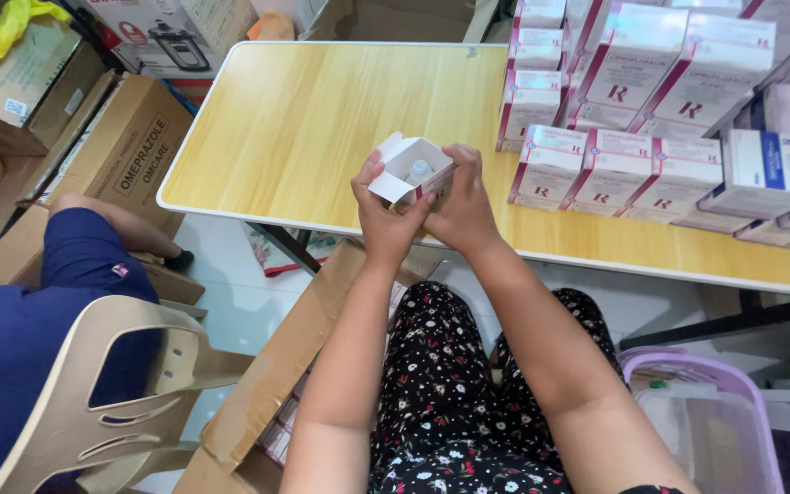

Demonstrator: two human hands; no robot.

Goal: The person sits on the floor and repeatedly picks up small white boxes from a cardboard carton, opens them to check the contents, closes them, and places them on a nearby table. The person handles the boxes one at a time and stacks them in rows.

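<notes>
A long wooden table point(322, 128) carries stacks of white and maroon cartons point(633, 119) on its right side. At its near edge, the left hand point(384, 220) and right hand point(464, 210) both clasp a small open box point(409, 174), flaps up, a little bottle point(420, 170) standing inside.

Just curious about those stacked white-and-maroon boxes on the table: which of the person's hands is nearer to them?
Right. The right hand grips the small open box on the side facing the stacked boxes; the left hand holds its far side.
</notes>
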